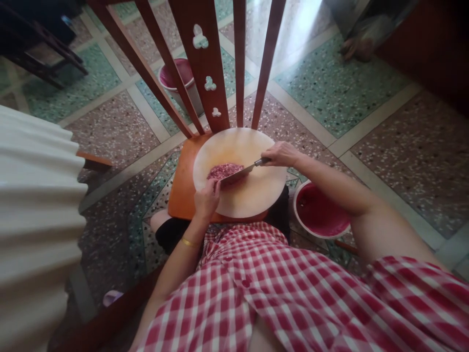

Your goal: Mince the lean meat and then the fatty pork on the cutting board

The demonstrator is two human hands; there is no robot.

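A round white cutting board (252, 195) rests on the wooden chair seat (183, 178) in front of me. On it lies a mound of minced meat (224, 170), left of the board's middle. My right hand (283, 154) is wrapped round the dark handle of a knife (240, 173) at the board's right side. The blade slants down to the left along the near side of the meat. My left hand (208, 198) has its fingers closed at the blade's far tip, over the board's left edge. Part of the blade's lower edge is hidden against the meat.
The chair's slatted back (200, 63) rises beyond the board. A bucket with a red inside (322, 210) stands right of the chair, and another bucket (179, 73) behind it. A pleated white cloth (40, 205) hangs at the left. The floor is patterned terrazzo (315, 83).
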